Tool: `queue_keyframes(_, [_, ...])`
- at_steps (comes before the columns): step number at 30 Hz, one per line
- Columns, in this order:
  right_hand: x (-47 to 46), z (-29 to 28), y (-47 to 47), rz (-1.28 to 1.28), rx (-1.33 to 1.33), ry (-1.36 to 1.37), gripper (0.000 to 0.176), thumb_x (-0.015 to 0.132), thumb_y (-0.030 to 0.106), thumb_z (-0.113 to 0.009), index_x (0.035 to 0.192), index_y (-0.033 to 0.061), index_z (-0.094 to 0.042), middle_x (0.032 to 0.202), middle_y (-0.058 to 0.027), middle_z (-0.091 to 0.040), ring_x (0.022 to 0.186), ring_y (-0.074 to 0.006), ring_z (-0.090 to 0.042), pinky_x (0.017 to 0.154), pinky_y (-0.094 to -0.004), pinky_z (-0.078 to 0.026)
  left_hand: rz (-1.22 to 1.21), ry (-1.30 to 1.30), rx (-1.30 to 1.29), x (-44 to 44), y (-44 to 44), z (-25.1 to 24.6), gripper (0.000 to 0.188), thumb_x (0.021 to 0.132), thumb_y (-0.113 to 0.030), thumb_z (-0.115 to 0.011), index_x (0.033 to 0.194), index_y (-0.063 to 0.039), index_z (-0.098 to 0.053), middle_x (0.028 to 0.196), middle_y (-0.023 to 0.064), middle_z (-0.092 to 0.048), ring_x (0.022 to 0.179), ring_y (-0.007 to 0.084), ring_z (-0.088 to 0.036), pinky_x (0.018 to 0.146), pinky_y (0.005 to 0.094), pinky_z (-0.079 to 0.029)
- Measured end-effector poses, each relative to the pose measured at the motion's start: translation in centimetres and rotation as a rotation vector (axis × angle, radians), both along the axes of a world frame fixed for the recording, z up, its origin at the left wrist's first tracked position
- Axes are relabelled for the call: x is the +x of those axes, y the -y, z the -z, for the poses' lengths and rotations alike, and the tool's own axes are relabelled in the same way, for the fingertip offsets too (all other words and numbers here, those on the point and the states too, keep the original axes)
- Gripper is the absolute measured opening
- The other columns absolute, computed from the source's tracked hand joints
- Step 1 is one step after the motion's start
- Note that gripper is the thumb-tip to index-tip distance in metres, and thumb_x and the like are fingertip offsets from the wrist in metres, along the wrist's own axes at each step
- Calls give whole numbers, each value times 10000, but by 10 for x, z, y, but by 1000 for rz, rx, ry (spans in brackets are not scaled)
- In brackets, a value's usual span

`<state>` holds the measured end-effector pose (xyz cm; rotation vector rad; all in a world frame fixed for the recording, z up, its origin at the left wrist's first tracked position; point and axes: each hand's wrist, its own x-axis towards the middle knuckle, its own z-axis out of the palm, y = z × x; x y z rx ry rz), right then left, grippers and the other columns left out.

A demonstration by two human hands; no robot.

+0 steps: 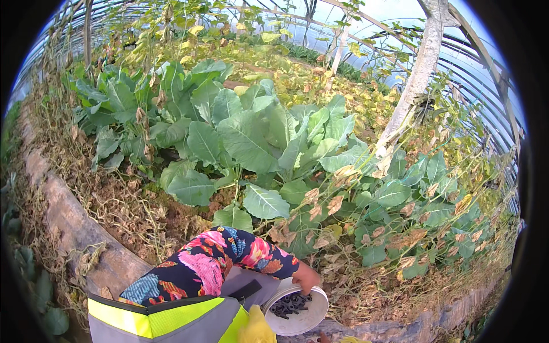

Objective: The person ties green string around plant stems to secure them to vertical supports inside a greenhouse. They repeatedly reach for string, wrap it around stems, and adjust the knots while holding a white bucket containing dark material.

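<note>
My left hand [307, 278], at the end of a floral sleeve [210, 261], grips the rim of a white plastic bucket [315, 315], fingers over the edge. The bucket is tilted, its mouth facing up toward me. Inside lies a heap of small dark pieces [288, 305], perhaps plastic clips; their exact kind is too small to tell. At the bottom edge, what may be fingertips of my right hand [323, 338] barely show, the rest out of the picture. A crumpled yellow thing [257, 328], perhaps cloth or a glove, hangs beside the bucket.
Broad-leaved cabbage-like plants [248, 137] grow ahead, with dried vines [339, 201] among them. A pale wooden post [418, 81] leans at the right. Plastic sheeting [81, 223] edges the bed. Yellowing vines and a greenhouse frame stand farther back.
</note>
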<state>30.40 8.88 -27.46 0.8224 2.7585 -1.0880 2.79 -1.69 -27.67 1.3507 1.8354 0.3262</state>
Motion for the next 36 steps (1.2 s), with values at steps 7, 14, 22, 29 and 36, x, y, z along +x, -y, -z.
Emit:
queue_keyframes(7, [0,7,7,-22,-30,9,544,808,306,-716,1232,31,-513,986,-259,-671,925,-393,-659,794,-448,-510,31,-5,-33,-2,0,0,375,699,-215,-676,1015,-25,-608,758,154,-628,579,281,-625,489,412,-493])
queue_keyframes(14, [3,7,11,-14,-50,-14,548,814,310,-714,1240,32,-508,995,-256,-671,934,-387,-660,801,-442,-510,50,-8,1,3,3,-6,347,711,-194,-652,1008,-21,-606,708,130,-611,514,251,-576,451,398,-451])
queue_keyframes(22, [24,-5,12,150,-154,-71,553,820,314,-711,1249,34,-503,1006,-253,-671,944,-382,-661,808,-435,-509,232,172,62,-4,8,-25,588,720,-143,-630,1297,-87,-534,884,107,-646,697,223,-609,618,370,-486])
queue_keyframes(29, [33,24,-5,222,-261,53,415,889,318,-636,1179,24,-592,1015,-225,-679,1001,-343,-662,841,-401,-507,377,306,167,-5,8,-25,645,741,-113,-628,1365,-46,-475,971,114,-617,830,153,-566,710,318,-460])
queue_keyframes(36, [40,59,-16,355,-391,29,385,887,320,-582,1069,-13,-648,845,-234,-690,704,-294,-710,702,-405,-549,-32,211,663,-23,11,-68,354,914,-190,-632,1214,-5,-601,967,49,-621,863,129,-568,759,294,-484])
